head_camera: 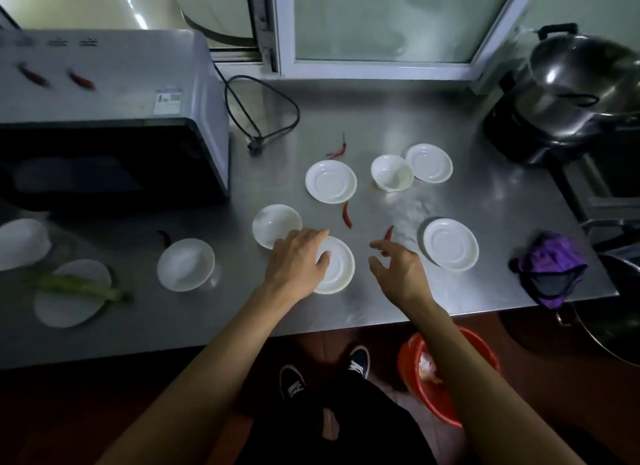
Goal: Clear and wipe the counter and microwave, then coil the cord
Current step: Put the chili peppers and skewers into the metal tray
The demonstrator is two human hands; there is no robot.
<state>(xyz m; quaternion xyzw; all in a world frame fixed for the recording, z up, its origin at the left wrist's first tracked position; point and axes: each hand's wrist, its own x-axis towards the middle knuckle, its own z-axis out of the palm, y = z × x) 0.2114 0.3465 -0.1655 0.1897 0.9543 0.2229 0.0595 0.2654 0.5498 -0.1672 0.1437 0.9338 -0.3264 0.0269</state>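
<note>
Both hands over steel counter (485,194). Left hand (298,260) lies flat, fingers straight, on a white saucer (341,274). Right hand (398,267) hovers, fingers loosely spread, empty, red chili (389,234) at its 12 o'clock. Microwave (114,118) at 10 o'clock; cord (263,114) loose beside it. Purple cloth (550,267) at 3 o'clock.

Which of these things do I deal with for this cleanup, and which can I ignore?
Job:
counter
microwave
cord
saucers
bowls
chillies
purple cloth
greens

Ignore:
pot
red bucket
window
</note>
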